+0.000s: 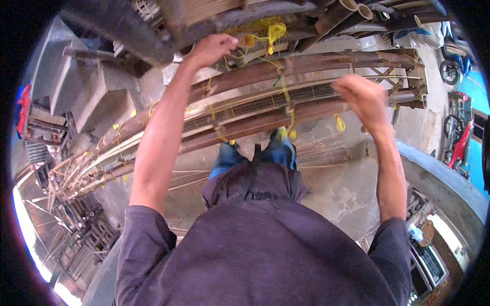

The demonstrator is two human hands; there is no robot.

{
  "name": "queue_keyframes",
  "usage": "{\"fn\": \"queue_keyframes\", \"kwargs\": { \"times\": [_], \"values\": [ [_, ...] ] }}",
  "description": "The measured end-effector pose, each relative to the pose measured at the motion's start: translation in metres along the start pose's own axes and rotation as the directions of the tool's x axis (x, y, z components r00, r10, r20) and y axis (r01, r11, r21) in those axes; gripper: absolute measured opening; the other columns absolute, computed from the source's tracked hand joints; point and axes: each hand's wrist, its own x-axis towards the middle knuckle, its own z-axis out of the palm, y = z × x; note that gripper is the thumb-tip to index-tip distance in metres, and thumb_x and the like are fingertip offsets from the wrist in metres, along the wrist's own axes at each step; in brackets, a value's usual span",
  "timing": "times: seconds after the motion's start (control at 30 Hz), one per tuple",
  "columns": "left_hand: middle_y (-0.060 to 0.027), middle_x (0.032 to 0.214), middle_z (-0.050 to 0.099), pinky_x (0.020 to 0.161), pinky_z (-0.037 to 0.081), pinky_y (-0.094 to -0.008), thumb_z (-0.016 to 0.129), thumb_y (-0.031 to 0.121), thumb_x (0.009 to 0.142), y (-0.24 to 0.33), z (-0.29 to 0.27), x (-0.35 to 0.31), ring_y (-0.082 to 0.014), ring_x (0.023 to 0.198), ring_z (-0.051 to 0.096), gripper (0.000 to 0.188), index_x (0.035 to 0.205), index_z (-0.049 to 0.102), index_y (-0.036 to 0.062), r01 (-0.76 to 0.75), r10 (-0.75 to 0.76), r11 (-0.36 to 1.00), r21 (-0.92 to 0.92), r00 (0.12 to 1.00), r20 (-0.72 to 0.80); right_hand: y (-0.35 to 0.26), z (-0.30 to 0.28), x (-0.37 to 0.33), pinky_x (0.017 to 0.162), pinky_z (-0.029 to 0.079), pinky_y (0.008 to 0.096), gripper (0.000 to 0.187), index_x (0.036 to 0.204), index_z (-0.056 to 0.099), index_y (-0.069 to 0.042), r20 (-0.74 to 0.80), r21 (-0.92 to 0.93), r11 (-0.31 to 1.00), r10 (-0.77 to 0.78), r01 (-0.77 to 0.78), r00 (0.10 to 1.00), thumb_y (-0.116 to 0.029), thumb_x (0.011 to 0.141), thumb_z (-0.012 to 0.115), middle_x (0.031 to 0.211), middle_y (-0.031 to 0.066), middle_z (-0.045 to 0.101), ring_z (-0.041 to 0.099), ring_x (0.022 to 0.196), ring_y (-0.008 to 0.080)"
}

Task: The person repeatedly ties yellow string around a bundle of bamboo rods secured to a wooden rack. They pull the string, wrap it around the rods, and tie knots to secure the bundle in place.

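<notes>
A long frame of brown bamboo poles [250, 76] lies across in front of me, with thin pale strips between the poles. Yellow plastic string [286, 97] is wound round it at several places. At the far side of the frame, my left hand [214, 50] has its fingers curled beside a loose yellow string bundle [276, 33]; what it grips, if anything, is not clear. My right hand [363, 99] is raised over the right part of the frame, fingers closed and slightly blurred. Anything in it is too small to make out.
Concrete blocks [97, 84] stand at the far left. Cut bamboo tubes [347, 10] are stacked at the far right. Thin strips [321, 148] lie on the floor near my legs, beside a low wall [444, 178]. Motorcycles [454, 137] are parked to the right.
</notes>
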Motion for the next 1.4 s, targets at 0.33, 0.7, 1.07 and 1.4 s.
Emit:
{"fn": "queue_keyframes", "kwargs": {
  "times": [0.33,0.7,1.07,1.4],
  "values": [
    [-0.0183,0.099,0.067,0.084,0.049,-0.0366,0.053,0.027,0.092,-0.022,-0.043,-0.155,-0.0291,0.093,0.065,0.031,0.107,0.063,0.0023,-0.188,0.200,0.978,0.086,0.964,-0.174,-0.174,0.267,-0.079,0.071,0.048,0.0237,0.040,0.119,0.053,0.001,0.556,0.637,0.183,0.564,-0.749,0.611,-0.024,0.089,0.063,0.096,0.0091,0.065,0.061,0.080,0.0127],
    [-0.0124,0.071,0.064,0.066,0.049,-0.0427,0.062,0.021,0.081,-0.031,0.057,-0.189,-0.0309,0.070,0.064,0.014,0.074,0.065,0.0086,-0.140,0.261,0.947,0.289,0.859,-0.440,-0.183,0.138,0.196,0.072,0.047,0.0351,0.030,0.103,0.056,-0.001,0.488,0.309,0.949,-0.210,0.058,0.847,-0.029,0.095,0.050,0.098,0.0107,0.063,0.061,0.089,0.0232],
    [-0.0148,0.086,0.066,0.070,0.049,-0.0403,0.056,0.028,0.088,-0.024,0.054,-0.193,-0.0330,0.082,0.063,0.020,0.091,0.068,0.0124,-0.048,0.175,0.931,0.362,0.929,-0.325,-0.173,0.220,-0.021,0.069,0.049,0.0462,0.023,0.106,0.055,-0.009,0.541,0.611,0.740,-0.132,-0.281,0.831,-0.025,0.090,0.052,0.082,0.0203,0.064,0.064,0.076,0.0367],
    [0.0036,0.063,0.041,0.048,0.036,-0.0220,0.049,0.022,0.094,-0.066,0.013,-0.054,-0.0078,0.052,0.041,0.018,0.082,0.053,0.0097,0.323,-0.300,0.571,-0.755,0.938,0.174,-0.164,0.239,-0.034,0.073,0.049,0.0378,0.024,0.099,0.060,-0.009,0.339,0.519,0.849,-0.311,0.099,0.888,-0.009,0.076,0.061,0.091,0.0100,0.063,0.060,0.090,0.0265]
  ]
}}
